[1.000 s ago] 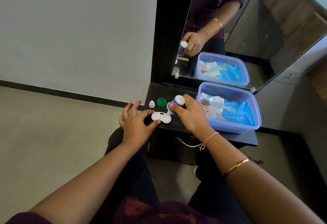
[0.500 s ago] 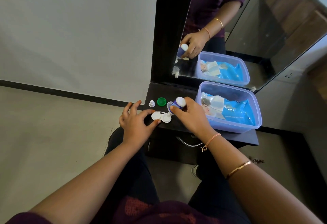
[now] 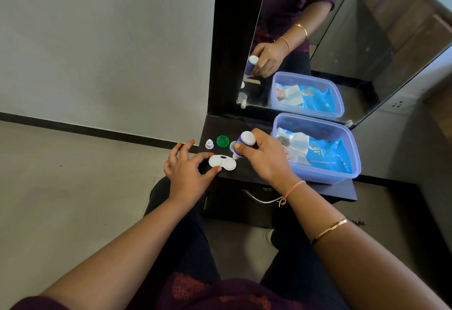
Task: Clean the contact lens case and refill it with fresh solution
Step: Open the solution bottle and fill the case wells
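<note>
A white lens case [image 3: 222, 162] is seen lying open near the left front corner of a dark shelf [image 3: 254, 175]. It is steadied by the left hand [image 3: 188, 175], whose thumb and forefinger are spread and touch its near and far edges; the hand is not closed around it. A small bottle [image 3: 244, 142] is gripped in the right hand [image 3: 265, 160] and is tipped nozzle-down, with the tip right at the right well of the case.

Behind the case, a small white cap [image 3: 209, 144], a green lid [image 3: 222, 141] and a clear lid [image 3: 232, 145] are set in a row; the clear lid is partly hidden by the bottle. A translucent tub [image 3: 352, 172] holding a blue wipes pack [image 3: 327, 155] is placed to the right, just beside the right hand. Part of the shelf front is blocked by both wrists.

Compared with half a second ago, little is changed: the bottle nozzle is kept at the same well, the left-hand pinch is unchanged, and the lids are unmoved.

The shelf is fixed below a dark-framed mirror [image 3: 318, 40], in which the right hand, bottle and tub are reflected. A curved metal handle [image 3: 259, 198] is seen under the shelf. A pale wall [image 3: 102, 40] with a dark skirting band and a light floor [image 3: 61, 187] are seen to the left.
</note>
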